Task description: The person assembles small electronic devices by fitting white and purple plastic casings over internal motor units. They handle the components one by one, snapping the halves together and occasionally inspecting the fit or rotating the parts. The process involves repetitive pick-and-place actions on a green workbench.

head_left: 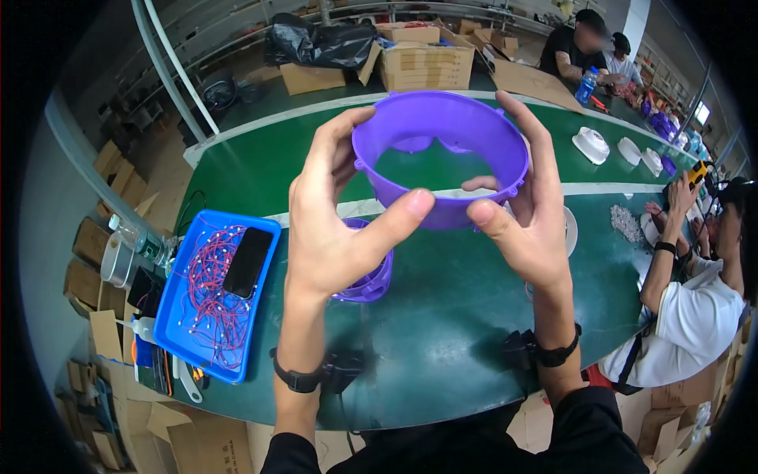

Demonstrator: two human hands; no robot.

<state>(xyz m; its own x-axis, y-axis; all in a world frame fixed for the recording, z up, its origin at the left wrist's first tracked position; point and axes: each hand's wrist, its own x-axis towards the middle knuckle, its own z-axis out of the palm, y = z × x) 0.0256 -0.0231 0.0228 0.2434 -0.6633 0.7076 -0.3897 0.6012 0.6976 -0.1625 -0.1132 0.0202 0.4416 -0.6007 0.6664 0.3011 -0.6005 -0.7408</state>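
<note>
A purple plastic ring-shaped housing (452, 212) with small lugs round its rim is held up over the green table. My left hand (328, 229) grips its left side, with the thumb on the near wall. On the opposite side my right hand (541, 217) holds it, thumb at the near lower edge and fingers round the far right. Through the ring's opening I see the table surface. Below it, partly hidden by my left hand, another purple plastic part (371, 286) rests on the table. A white round part (570, 231) shows partly behind my right hand.
At left lies a blue tray (168, 328) with red wires (209, 292) and a black phone (249, 262). Cardboard boxes (426, 67) stand at the back. White housings (591, 145) sit at far right. A co-worker in a white shirt (683, 324) works at right.
</note>
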